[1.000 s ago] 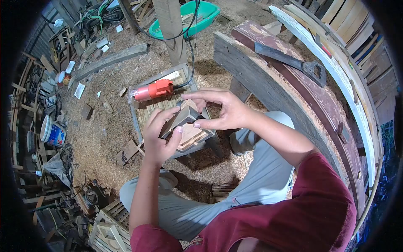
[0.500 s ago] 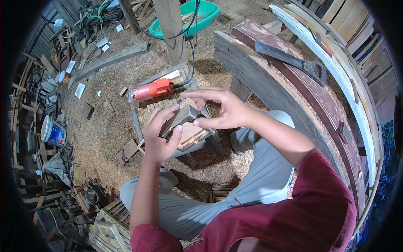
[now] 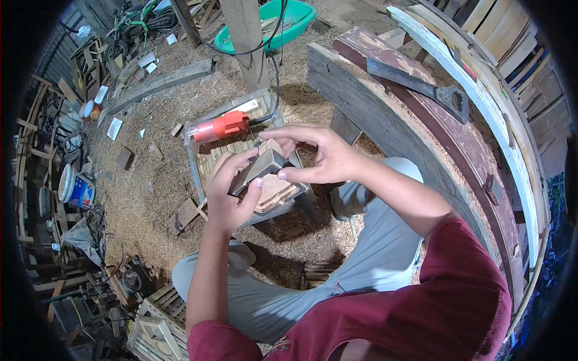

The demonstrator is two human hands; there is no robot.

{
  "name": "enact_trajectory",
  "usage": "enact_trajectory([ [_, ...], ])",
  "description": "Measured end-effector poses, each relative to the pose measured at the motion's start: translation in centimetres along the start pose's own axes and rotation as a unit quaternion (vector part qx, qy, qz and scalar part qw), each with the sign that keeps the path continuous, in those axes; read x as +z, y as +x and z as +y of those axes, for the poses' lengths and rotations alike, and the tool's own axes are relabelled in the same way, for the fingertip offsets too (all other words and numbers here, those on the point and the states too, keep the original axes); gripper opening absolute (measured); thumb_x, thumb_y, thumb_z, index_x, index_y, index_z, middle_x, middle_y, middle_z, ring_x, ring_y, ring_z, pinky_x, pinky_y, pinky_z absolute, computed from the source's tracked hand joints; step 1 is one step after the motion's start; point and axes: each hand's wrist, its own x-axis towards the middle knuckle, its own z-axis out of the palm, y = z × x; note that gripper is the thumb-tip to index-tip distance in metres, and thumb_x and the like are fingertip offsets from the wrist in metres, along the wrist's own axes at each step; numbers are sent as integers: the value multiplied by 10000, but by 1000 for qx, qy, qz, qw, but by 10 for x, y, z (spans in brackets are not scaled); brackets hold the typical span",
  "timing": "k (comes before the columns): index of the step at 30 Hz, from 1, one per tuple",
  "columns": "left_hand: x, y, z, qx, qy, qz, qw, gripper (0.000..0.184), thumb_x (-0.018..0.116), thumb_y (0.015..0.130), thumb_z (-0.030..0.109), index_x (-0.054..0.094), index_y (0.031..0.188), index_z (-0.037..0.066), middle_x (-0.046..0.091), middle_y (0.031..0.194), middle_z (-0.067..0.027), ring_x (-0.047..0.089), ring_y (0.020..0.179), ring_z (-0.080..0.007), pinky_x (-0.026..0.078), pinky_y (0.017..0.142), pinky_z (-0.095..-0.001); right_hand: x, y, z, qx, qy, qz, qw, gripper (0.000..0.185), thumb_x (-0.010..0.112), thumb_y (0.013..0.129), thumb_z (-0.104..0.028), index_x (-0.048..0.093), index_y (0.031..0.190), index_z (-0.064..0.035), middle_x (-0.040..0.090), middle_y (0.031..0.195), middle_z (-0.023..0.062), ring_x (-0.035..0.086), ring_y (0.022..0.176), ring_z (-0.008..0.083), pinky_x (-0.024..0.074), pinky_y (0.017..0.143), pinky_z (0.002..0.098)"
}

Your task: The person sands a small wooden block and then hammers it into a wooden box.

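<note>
- Two hands on one small dark-edged block, held up over the near end of the slatted bench, btwn my knees & the orange power tool.
- L hand: pinching, thumb on near side, fingers bent along the far side.
- R hand: thumb at the block's R end, fingers arched over & behind it, so the block sits btwn them. Some fingertips hidden; can't tell how hard I'm pressing.
- Under the block: pale wood pieces, stacked at the bench's near edge. Can't tell if block & stack touch.
- Power tool lies on its side at the far end, clear guard pointing L, black cord off to the R & up. Neither hand on it.
- Step in hand, my read: holding & steadying the block, prob. checking its fit or angle.
- Next move calls for, I'd judge: even pressure from both thumbs, no twist, fingertips off the edges; one hand has to take the full hold b4 the other lets go.
</note>
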Motion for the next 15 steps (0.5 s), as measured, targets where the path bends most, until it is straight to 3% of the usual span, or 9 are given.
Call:
enact_trajectory([
  [10,1,1,1,2,1,1,1000,464,682,811,38,669,1274,9,589,980,-101,605,862,-216,486,792,-322,-2,0,0,4,4,-6,1000,676,867,824,-108,627,1453,-47,686,1010,39,621,929,133,535,894,313],
  [15,1,0,-1,1,1,1,1000,469,679,805,28,668,1274,9,594,998,-105,606,862,-213,486,794,-318,0,-1,0,49,74,13,996,698,889,822,-119,613,1459,-43,692,1069,17,631,966,109,534,931,301],
])
